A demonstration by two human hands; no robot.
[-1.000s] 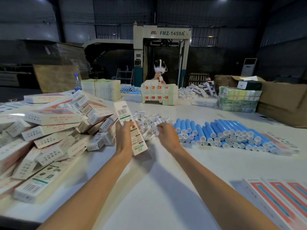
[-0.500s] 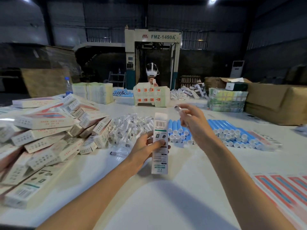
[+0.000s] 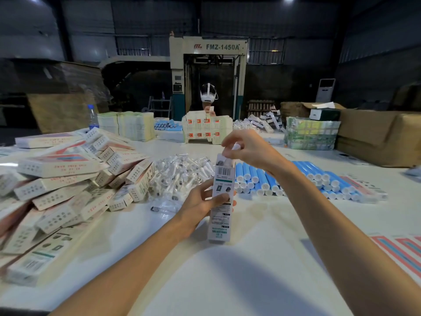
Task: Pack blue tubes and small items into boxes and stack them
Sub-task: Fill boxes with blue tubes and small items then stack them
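Box (image 3: 222, 179): a narrow white carton held upright, with a barcode near the top, a green band below it and small print down the face. Its upper end is open; whether its lower end touches the table (image 3: 227, 281) cannot be told. Left hand (image 3: 200, 202) grips the box at mid-height, one digit curled across the printed face and the rest behind it. Right hand (image 3: 249, 149) is directly above the open end, its fingertips pinching a small white item (image 3: 236, 146), partly hidden, at the box mouth. Behind the box lies a heap of clear-wrapped small items (image 3: 182, 174). To the right of the box, under the right forearm, blue tubes (image 3: 255, 179) with white caps lie in stacked rows. At far left, a loose pile of closed boxes (image 3: 68, 179) lies well apart from both hands.
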